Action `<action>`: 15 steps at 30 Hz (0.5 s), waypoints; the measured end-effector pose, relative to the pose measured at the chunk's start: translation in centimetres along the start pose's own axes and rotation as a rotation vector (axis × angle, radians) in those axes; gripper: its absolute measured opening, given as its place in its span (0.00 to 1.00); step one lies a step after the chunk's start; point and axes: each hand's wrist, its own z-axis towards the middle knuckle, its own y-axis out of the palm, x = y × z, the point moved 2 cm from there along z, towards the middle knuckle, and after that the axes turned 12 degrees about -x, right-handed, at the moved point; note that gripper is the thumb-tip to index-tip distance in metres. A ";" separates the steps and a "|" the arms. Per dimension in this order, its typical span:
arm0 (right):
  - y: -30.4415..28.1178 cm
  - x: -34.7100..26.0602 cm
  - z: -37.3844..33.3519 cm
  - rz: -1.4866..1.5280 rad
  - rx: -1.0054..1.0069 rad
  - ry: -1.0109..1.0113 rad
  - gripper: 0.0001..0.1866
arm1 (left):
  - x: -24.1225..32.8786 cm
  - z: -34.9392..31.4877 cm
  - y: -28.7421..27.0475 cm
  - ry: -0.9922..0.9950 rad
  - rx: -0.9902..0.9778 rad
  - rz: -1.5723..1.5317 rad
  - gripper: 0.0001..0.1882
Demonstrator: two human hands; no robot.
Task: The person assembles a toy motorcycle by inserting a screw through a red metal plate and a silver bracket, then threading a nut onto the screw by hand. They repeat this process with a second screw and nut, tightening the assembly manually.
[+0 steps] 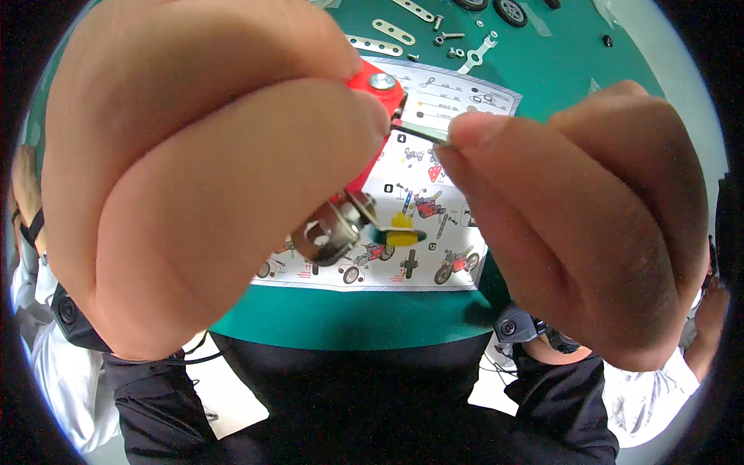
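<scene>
Close to the camera, my left hand (225,178) pinches a small model assembly between thumb and fingers. Its red plate (387,98) carries a silver screw head (382,80) near the upper corner. Below the plate stick out a shiny curved metal bracket (329,239) and a yellow piece (402,230) with a dark rim. My right hand (573,209) is closed on one end of a thin dark rod (419,134), whose kind I cannot make out. The rod's other end meets the edge of the red plate beside my left thumb; exact contact is hidden.
Under my hands, a printed instruction sheet (449,263) with motorcycle drawings lies on the green table (349,319). Farther back are perforated metal strips (394,32), a silver link (479,53), loose screws (452,36) and black wheels (510,12). Other people sit at both sides.
</scene>
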 end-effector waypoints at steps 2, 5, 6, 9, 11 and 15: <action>0.8 0.0 0.3 0.036 -0.015 -0.006 0.23 | -0.6 -0.7 -0.1 0.018 -0.002 0.000 0.17; 1.3 0.0 0.5 0.056 0.074 -0.035 0.23 | -0.9 -1.2 -0.5 0.054 -0.004 -0.009 0.18; 1.0 0.0 0.6 0.046 0.053 -0.040 0.23 | -1.0 -1.1 -0.7 0.062 -0.016 -0.009 0.18; 0.9 0.1 0.3 0.037 0.018 -0.038 0.24 | -1.0 -0.9 -0.6 0.056 -0.054 0.011 0.18; 0.7 0.0 0.7 0.047 0.032 -0.051 0.24 | -0.6 -1.2 -1.2 0.024 -0.049 0.025 0.18; 0.7 0.2 0.0 0.020 -0.037 -0.014 0.24 | -0.9 -0.8 0.3 0.038 -0.029 -0.008 0.17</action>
